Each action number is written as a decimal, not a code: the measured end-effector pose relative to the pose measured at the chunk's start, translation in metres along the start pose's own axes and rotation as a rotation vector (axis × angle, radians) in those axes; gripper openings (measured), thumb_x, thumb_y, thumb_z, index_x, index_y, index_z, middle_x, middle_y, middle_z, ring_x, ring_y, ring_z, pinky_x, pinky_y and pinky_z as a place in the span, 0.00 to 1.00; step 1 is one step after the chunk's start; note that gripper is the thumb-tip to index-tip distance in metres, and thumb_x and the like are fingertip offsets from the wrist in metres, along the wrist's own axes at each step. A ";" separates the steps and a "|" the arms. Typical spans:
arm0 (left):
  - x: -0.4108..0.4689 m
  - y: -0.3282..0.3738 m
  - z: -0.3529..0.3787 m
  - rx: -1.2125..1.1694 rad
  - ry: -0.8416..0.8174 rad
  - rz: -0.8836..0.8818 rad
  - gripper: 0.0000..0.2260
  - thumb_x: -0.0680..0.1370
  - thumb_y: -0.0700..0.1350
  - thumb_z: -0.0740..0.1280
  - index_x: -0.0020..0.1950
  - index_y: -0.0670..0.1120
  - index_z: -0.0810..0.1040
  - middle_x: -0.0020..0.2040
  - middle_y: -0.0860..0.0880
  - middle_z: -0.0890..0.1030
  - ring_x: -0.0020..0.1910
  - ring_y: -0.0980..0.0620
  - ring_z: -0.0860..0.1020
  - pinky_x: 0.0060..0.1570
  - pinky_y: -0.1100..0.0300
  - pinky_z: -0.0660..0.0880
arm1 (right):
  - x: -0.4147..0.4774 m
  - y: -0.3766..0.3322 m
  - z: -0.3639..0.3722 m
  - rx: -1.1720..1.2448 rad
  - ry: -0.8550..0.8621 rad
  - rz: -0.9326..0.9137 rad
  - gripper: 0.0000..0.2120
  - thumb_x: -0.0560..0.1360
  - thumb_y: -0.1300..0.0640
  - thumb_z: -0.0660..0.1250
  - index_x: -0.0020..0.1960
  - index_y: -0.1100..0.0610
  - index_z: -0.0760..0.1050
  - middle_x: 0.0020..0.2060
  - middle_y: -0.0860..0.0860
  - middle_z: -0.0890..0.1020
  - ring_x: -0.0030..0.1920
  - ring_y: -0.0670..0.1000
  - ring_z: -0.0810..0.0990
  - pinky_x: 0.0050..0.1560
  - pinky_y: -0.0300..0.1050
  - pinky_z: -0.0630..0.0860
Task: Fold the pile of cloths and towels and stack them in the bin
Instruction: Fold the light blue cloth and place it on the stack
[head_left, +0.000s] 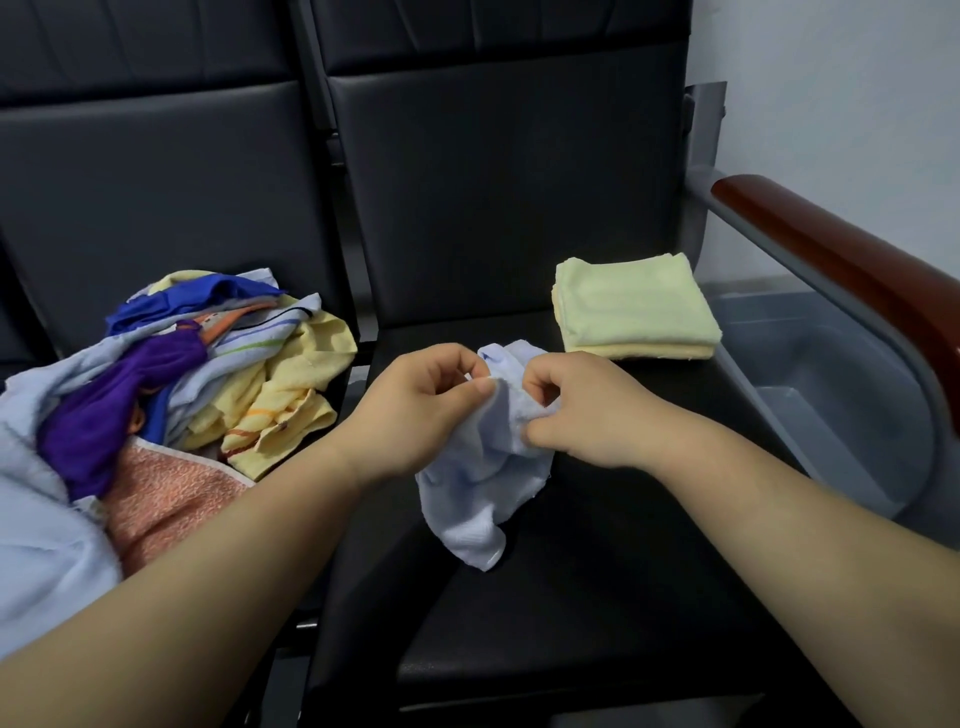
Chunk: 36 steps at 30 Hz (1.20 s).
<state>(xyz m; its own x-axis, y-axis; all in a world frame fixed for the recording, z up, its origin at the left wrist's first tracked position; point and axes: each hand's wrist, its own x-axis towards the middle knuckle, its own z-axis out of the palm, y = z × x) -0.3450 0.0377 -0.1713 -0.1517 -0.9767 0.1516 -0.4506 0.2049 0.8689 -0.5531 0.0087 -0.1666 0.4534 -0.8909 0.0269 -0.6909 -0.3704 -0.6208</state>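
A small pale blue cloth (478, 488) hangs crumpled above the black seat. My left hand (415, 405) pinches its upper edge between thumb and fingers. Close beside it, my right hand (576, 405) grips the same edge with curled fingers. A heap of unfolded cloths and towels (171, 384) in yellow, purple, blue, striped and orange lies on the left seat. Folded yellow towels (634, 306) form a low stack at the back right of the middle seat. The grey bin (831, 384) stands to the right, under the armrest, and its visible inside shows no cloths.
The black padded seat (571, 597) spreads out in front of me, with dark backrests (498, 182) behind. A reddish-brown armrest (852, 275) on a grey metal frame crosses above the bin. A pale wall sits at the far right.
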 end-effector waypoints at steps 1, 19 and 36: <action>-0.001 0.002 0.000 -0.006 0.001 0.013 0.05 0.81 0.46 0.70 0.45 0.49 0.81 0.35 0.50 0.77 0.33 0.53 0.71 0.33 0.58 0.68 | 0.000 -0.002 0.001 -0.003 0.003 0.006 0.10 0.70 0.59 0.74 0.40 0.54 0.72 0.34 0.45 0.72 0.35 0.47 0.69 0.34 0.43 0.66; -0.003 -0.003 -0.056 0.495 -0.010 -0.159 0.02 0.77 0.44 0.73 0.45 0.49 0.82 0.40 0.51 0.84 0.40 0.55 0.81 0.37 0.66 0.74 | 0.003 0.001 -0.013 -0.041 -0.119 0.158 0.23 0.67 0.49 0.79 0.32 0.52 0.63 0.30 0.46 0.65 0.31 0.49 0.64 0.33 0.46 0.62; -0.005 -0.008 -0.052 0.460 -0.252 -0.184 0.15 0.64 0.60 0.75 0.40 0.49 0.82 0.38 0.48 0.82 0.39 0.52 0.81 0.43 0.52 0.78 | 0.000 0.006 -0.018 0.011 -0.064 0.099 0.20 0.71 0.47 0.76 0.30 0.53 0.70 0.29 0.46 0.70 0.33 0.48 0.70 0.36 0.46 0.67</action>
<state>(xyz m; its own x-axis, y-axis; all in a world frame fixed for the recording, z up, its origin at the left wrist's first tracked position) -0.2949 0.0377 -0.1542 -0.2148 -0.9651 -0.1499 -0.8187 0.0942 0.5665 -0.5677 0.0021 -0.1566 0.4190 -0.9040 -0.0849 -0.7279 -0.2785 -0.6266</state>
